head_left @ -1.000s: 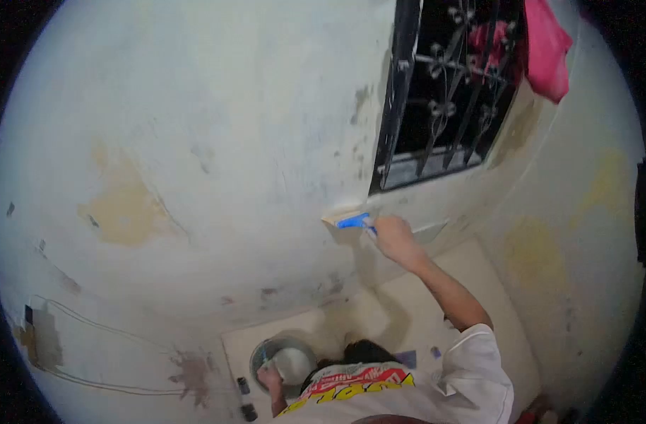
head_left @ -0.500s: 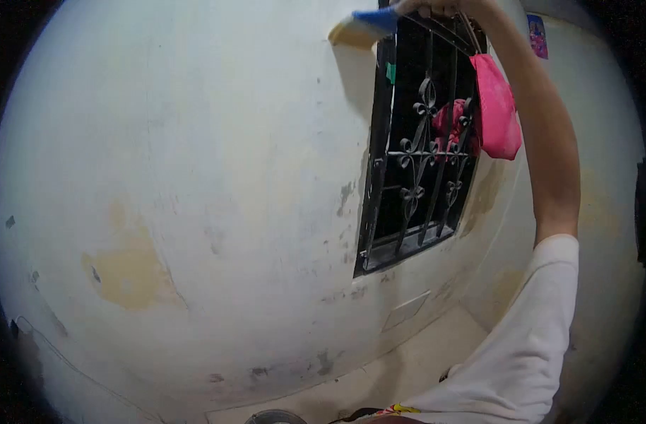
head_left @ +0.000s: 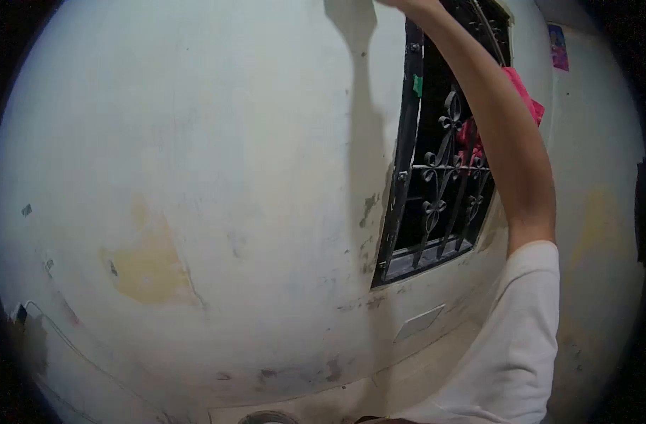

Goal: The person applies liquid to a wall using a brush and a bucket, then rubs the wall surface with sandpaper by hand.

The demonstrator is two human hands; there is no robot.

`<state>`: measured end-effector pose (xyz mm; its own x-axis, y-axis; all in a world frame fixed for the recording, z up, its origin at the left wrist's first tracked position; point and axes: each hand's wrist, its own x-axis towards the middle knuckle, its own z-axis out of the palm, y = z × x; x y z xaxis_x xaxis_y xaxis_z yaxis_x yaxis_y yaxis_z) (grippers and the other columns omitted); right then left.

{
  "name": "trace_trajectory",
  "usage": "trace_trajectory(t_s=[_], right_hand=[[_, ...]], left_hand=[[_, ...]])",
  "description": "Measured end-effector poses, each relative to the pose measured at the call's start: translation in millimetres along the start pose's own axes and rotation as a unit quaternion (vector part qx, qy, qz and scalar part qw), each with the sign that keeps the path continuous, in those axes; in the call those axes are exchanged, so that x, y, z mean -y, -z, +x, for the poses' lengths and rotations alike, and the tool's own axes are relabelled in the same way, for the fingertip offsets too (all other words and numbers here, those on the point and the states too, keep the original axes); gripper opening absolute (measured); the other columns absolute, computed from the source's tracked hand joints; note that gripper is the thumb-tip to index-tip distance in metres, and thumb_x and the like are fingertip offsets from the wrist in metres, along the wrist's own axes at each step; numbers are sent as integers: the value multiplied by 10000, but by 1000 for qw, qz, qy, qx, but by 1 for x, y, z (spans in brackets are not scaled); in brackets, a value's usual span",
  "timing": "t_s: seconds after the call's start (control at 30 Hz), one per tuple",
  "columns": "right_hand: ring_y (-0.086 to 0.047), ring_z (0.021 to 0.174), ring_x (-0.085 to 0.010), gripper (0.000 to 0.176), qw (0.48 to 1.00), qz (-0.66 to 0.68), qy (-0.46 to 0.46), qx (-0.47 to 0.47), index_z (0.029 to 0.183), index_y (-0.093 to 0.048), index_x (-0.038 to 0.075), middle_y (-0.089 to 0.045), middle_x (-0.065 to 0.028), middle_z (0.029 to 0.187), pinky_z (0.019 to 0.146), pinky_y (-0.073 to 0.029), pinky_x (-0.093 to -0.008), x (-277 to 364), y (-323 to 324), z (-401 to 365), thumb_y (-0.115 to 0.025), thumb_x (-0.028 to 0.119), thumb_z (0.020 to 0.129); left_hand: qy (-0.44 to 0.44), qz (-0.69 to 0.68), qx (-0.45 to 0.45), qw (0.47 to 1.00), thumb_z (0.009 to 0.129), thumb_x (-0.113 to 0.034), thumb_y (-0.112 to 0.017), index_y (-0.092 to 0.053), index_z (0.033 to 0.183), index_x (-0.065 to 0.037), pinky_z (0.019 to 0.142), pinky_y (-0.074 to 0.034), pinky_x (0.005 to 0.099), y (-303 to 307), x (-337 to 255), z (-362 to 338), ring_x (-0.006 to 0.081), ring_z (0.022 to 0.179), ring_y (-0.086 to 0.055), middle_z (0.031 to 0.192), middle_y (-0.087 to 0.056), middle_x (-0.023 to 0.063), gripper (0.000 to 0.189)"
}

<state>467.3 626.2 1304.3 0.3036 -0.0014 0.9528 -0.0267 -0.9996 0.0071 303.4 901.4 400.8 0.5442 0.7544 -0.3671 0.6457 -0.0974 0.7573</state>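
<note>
My right arm, in a white sleeve (head_left: 517,318), reaches up across the window. At the top edge, my right hand (head_left: 399,3) is mostly cut off, close to the pale wall (head_left: 266,134). Half a second ago its fingers were wrapped round what looks like a wide blue-and-tan brush; that tool is now beyond the frame. A shadow (head_left: 351,21) falls on the wall beside the hand. My left hand does not show.
A black window grille (head_left: 432,212) with scrolled ironwork lies behind my arm. Pink cloth (head_left: 526,95) hangs at the grille, partly covered by the arm. A round dark-rimmed container (head_left: 268,417) stands low at the bottom edge. A cable (head_left: 68,343) runs along the lower left.
My right hand has moved up and left, carrying the brush out of view. My arm now hides more of the grille and pink cloth. The view has shifted slightly left.
</note>
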Motion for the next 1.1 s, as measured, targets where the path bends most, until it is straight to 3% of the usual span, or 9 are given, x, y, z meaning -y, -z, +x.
trace_trajectory(t_s=[0.1,0.17,0.37,0.53,0.63,0.77,0.87,1.0,1.1], right_hand=[[-665,833,-326,318,994,41,4,97,1063,-624,-55,-671,-208,935,755,-529,-408,13,-10,-79,-573,189,866],[-635,614,-296,211,977,-29,209,-33,928,-644,-27,-649,-184,757,576,-519,-397,-5,-41,-144,-573,153,844],[-663,659,-323,159,937,23,183,296,870,-618,-38,-625,-206,681,527,-530,-402,11,-53,-340,-545,51,760],[-668,659,-292,126,886,41,217,408,782,-653,-12,-636,-173,682,521,-530,-378,11,-106,-503,-584,88,747],[-650,685,-343,198,823,135,246,494,893,-659,-16,-625,-211,692,551,-502,-460,3,-136,-546,-532,70,768],[-629,771,-410,151,823,149,138,530,775,-653,-43,-634,-241,794,716,-502,-479,-10,-161,-499,-571,80,746],[-637,854,-377,197,834,104,162,517,877,-696,30,-649,-223,833,776,-502,-453,-16,-145,-401,-592,62,712],[-638,908,-314,197,872,-17,156,463,945,-718,97,-665,-176,936,813,-511,-391,2,-64,-254,-681,147,758],[-662,780,-305,172,922,-6,279,268,896,-709,72,-659,-155,801,695,-534,-407,-23,-40,-175,-668,213,806]], left_hand=[[9,-17,-17,1000,769,-218,-709,-634,981,88,718,-519,456,16,12,-8,351,792,-646,890,-652,243,379],[0,-63,-32,997,769,-218,-710,-635,981,87,718,-519,456,30,20,-16,351,792,-646,892,-652,243,380],[66,-10,-28,997,769,-212,-698,-658,849,91,523,-517,419,59,34,-19,298,734,-649,792,-658,195,317],[7,11,101,995,773,-219,-695,-598,929,120,481,-496,394,78,44,-25,283,624,-617,870,-634,226,385],[52,-51,-19,997,784,-190,-682,-592,922,120,466,-485,391,83,41,-49,279,640,-628,939,-626,246,352],[-130,0,-13,991,789,-198,-686,-585,923,119,496,-494,399,71,119,-14,295,703,-638,894,-623,244,359],[75,-11,40,996,782,-206,-695,-588,909,125,582,-509,432,105,8,-74,327,746,-640,887,-621,237,370],[110,-51,9,993,774,-200,-701,-602,878,127,573,-514,437,56,88,-32,339,747,-645,871,-626,238,356],[-6,-10,-23,1000,766,-190,-707,-589,898,139,480,-504,413,30,128,-6,339,669,-645,872,-623,254,373]])
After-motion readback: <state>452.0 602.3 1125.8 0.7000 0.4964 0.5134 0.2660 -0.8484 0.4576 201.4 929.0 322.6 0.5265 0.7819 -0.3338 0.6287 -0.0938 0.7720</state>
